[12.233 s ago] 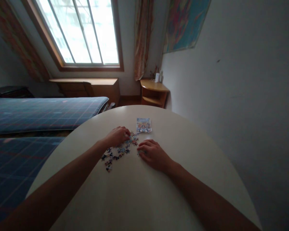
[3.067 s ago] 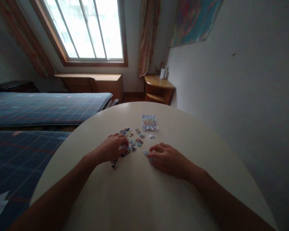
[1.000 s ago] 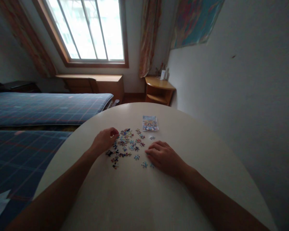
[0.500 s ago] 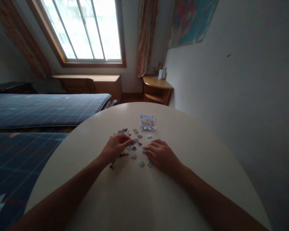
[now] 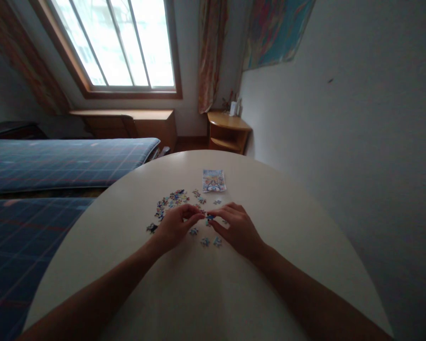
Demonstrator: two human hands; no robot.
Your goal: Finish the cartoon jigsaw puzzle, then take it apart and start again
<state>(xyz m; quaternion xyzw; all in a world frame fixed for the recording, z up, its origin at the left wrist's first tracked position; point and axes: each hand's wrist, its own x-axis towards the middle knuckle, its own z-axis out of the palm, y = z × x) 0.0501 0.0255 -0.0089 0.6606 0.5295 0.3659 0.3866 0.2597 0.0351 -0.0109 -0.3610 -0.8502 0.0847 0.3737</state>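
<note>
A small blue puzzle piece (image 5: pixel 210 217) sits between my two hands, just above a lighter blue piece (image 5: pixel 208 222). My left hand (image 5: pixel 177 226) is closed in a pinch, its thumb and fingertips at the left side of the blue piece. From the other side my right hand (image 5: pixel 237 229) grips it between thumb and forefinger. Nearer to me lie loose light blue puzzle pieces (image 5: pixel 205 242). Left of and behind my left hand spreads a pile of multicoloured puzzle pieces (image 5: pixel 170 200), partly hidden by the hand.
The round pale table (image 5: pixel 270 199) carries a small printed picture sheet (image 5: pixel 214 181) beyond my hands. A bed with a checked blue cover (image 5: pixel 67 163) stands to the left. Further back are a wooden corner shelf (image 5: pixel 230 122) and a desk (image 5: pixel 156 118) under the window.
My left hand has moved right and slightly toward me, away from the pile, meeting my right hand at the blue piece. More of the pile now shows. The view has shifted slightly.
</note>
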